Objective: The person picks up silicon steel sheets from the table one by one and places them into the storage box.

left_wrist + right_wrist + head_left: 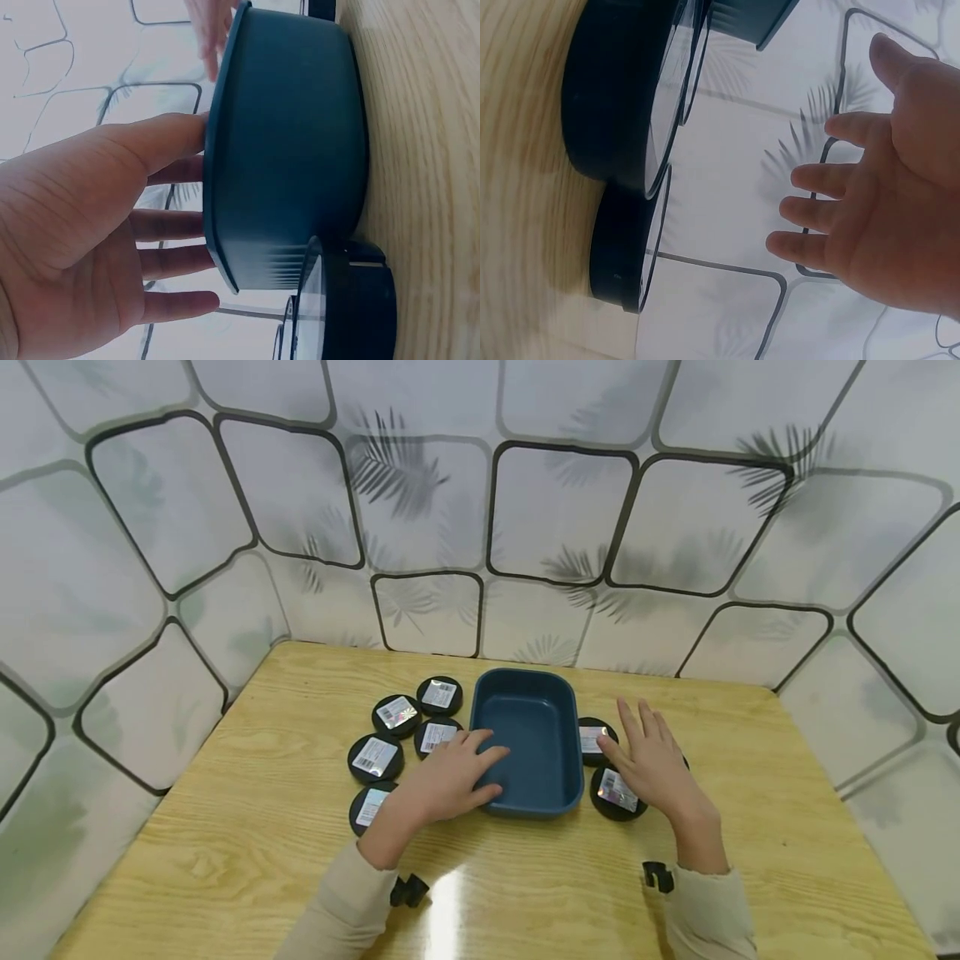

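Note:
A dark blue rectangular bin [528, 752] stands on the wooden table between both hands. My left hand [450, 777] is at its left rim, fingers spread and reaching over the edge. In the left wrist view the thumb and fingertips come right up to the rim of the bin [289, 142], with nothing gripped. My right hand [651, 767] hovers over the round black containers right of the bin, fingers extended. A labelled black container [618, 793] lies partly under it. The right wrist view shows its palm [900, 202] bare, apart from the black containers [615, 90].
Several more round black containers with white labels lie left of the bin, including one container [376, 757] near the left forearm and another [439, 695] at the back. A patterned curtain [427, 502] encloses the far side and both sides of the table [225, 827].

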Available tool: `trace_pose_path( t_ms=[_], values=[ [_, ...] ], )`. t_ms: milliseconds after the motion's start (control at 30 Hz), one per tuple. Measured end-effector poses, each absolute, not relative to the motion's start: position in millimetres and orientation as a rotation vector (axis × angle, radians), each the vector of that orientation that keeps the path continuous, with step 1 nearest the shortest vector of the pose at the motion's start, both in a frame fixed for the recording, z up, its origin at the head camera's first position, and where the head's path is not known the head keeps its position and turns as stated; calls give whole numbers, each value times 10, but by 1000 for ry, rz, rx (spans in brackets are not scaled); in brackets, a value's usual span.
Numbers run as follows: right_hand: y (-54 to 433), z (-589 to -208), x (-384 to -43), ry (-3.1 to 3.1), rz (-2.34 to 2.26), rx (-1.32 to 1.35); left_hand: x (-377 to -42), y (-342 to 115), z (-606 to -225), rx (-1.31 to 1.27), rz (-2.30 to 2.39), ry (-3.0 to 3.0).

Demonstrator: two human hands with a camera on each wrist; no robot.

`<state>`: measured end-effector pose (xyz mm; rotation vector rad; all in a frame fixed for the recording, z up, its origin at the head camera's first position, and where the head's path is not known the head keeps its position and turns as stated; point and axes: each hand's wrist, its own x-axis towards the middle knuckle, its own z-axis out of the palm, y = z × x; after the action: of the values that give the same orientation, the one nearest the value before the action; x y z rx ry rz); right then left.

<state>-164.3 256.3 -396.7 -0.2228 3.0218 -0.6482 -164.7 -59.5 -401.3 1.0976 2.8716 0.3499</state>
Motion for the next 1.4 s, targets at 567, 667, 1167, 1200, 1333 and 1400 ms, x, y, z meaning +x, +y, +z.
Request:
trace_pose_path(
  t_ms=[567,667,1167,1200,1333,1400],
  values=[
    [2623,-3961,-1620,2976,-677,-185,-1497,-634,-3966,1401,339,2792],
    [2636,-3960,-1610,2969,-684,-177,-1507,-631,-3986,1425,356,2801],
    [2731,-3968,-1593,2924,-687,-155,-1576,-614,-4071,1445,376,2866],
    [2737,-3970,-1594,2920,-687,-150,-1579,-611,-4072,1444,369,2868],
    [2765,-3982,-1595,2911,-691,-120,-1588,-603,-4082,1437,351,2876],
    [2783,-3989,-1600,2908,-689,-108,-1589,-601,-4089,1431,346,2879]
  ],
)
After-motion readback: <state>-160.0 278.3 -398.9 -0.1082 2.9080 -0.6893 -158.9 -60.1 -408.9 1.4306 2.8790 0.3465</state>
